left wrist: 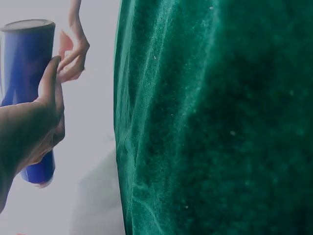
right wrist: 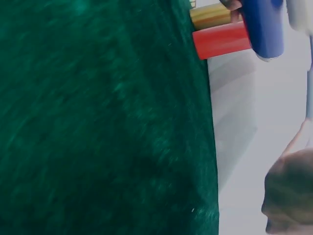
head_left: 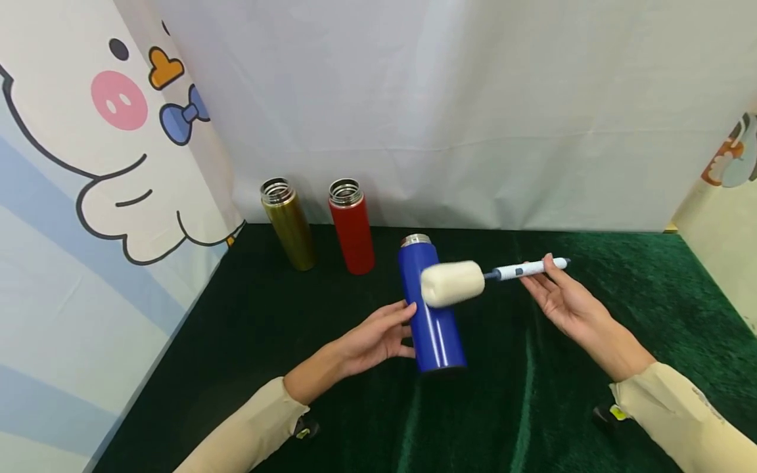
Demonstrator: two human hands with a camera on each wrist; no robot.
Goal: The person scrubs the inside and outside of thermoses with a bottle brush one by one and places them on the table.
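My left hand [head_left: 378,338] grips a blue bottle [head_left: 437,335] around its side, thumb on the near face. The bottle has a bare metal neck and leans a little to the left; in the left wrist view the blue bottle [left wrist: 30,63] is held up off the green cloth. My right hand [head_left: 564,302] pinches the white handle of a bottle brush [head_left: 452,284] between thumb and fingers. Its cream sponge head overlaps the front of the blue bottle in the head view, hiding part of it. At the right wrist view's edge, the brush's handle [right wrist: 309,93] shows above the hand.
A gold bottle [head_left: 290,230] and a red bottle [head_left: 353,233], both uncapped, stand upright toward the back left of the green cloth [head_left: 248,368]. Behind them hangs a white curtain [head_left: 443,118]. A cartoon-printed panel [head_left: 59,230] borders the left side.
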